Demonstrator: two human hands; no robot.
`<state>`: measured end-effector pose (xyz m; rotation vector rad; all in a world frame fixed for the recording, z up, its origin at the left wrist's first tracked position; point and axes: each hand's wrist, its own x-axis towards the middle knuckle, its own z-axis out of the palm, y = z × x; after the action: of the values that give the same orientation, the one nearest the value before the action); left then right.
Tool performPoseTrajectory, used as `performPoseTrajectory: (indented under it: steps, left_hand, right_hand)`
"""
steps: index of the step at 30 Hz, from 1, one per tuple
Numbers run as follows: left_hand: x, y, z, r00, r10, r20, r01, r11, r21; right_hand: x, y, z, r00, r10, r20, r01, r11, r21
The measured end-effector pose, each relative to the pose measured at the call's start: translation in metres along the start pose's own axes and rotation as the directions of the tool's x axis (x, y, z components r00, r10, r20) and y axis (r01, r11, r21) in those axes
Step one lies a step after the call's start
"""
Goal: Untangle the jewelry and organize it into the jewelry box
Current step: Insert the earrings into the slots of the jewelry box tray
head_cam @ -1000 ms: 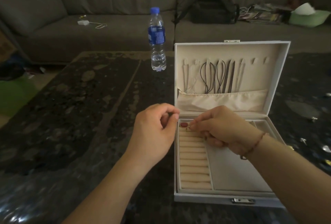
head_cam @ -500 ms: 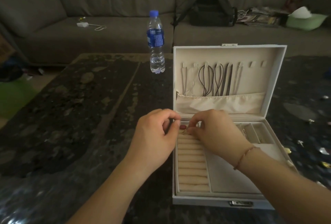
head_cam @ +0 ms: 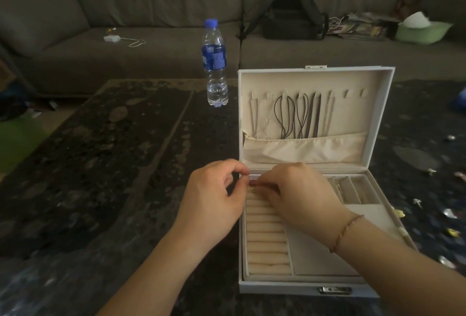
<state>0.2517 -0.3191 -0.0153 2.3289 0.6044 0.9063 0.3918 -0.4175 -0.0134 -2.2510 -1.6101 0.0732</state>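
1. Behind the table, at twelve o'clock, a grey sofa spans the whole view; on it lie a black backpack, a green tissue box, some magazines and a white charger with its cord.
2. The dark stone table fills the near ground. Small loose pieces of jewelry are scattered on it at three o'clock of the box, too small to identify.
3. The box stands open right of centre, lid upright. Dark cords hang from hooks inside the lid, their lower ends tucked in a cloth pocket.
4. A water bottle with a blue cap stands at eleven o'clock of the box, well apart from it.
5. The left hand sits at the box's left wall, fingers curled, thumb and forefinger tips pinched together. Whether they hold anything, I cannot tell.
6. The right hand hovers over the far end of the ring rolls, fingers curled down. It seems to pinch a small gold ring at the top roll, though the grip is partly hidden. A thin bracelet circles its wrist.
7. A red-stone ring sits in the top slot, at twelve o'clock of the gold one, just beside both hands' fingertips.
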Motion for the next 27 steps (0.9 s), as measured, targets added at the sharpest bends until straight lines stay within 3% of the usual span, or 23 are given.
performPoseTrajectory:
  steps: [9, 13, 20, 23, 27]
  left_hand:
    - [0.001, -0.002, 0.001, 1.0, 0.006, 0.021, -0.006, 1.0, 0.009]
    - [0.001, 0.0, -0.002, 1.0, 0.013, 0.027, -0.013, 1.0, 0.002]
    - [-0.002, 0.011, 0.004, 0.996, 0.079, 0.042, -0.081, 0.995, 0.058]
    - [-0.004, 0.022, 0.007, 0.985, 0.164, 0.061, -0.168, 0.984, 0.065]
    - [-0.015, 0.03, 0.018, 0.965, 0.236, 0.116, -0.242, 0.969, 0.044]
  right_hand:
    - [0.006, 0.002, -0.007, 0.995, 0.004, 0.103, 0.005, 0.997, -0.08]
    - [0.006, -0.006, -0.003, 0.996, -0.009, 0.085, 0.023, 0.987, -0.16]
    - [-0.006, -0.003, -0.005, 0.999, -0.036, -0.029, 0.031, 0.989, -0.147]
    - [-0.03, 0.008, -0.027, 0.977, -0.081, -0.198, 0.058, 0.991, -0.119]
    - [-0.066, 0.056, -0.071, 0.906, 0.096, -0.413, -0.131, 0.99, -0.056]
